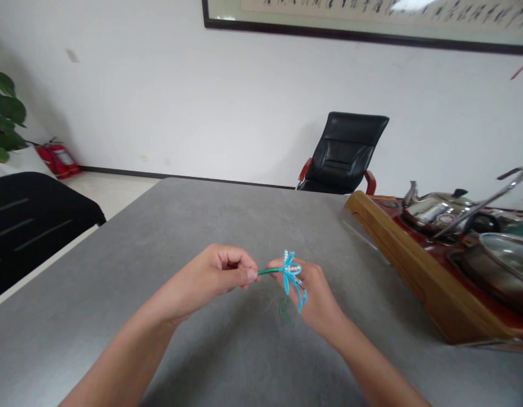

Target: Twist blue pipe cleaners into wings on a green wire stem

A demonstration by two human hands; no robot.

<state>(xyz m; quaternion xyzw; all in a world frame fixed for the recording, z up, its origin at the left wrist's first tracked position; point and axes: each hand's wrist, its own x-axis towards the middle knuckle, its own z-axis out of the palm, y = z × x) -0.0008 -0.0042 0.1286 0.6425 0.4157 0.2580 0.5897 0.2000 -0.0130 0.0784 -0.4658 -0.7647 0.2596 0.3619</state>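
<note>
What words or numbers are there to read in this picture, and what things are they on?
None can be read clearly.
Framed calligraphy: dark characters, cut off at the top and too blurred to read.
Metal kettle: a round red-and-white sticker, too small to read.
Fire extinguisher: a pale label, too blurred to read.
Blue flower: no writing shows.

From my remote seat, I see the bare left hand (229, 270) pinching the green stem (268, 271) of a bright-blue, white-beaded flower (292, 269). The bare right hand (315, 288) sits behind it, above a grey worktop (227, 215).
</note>
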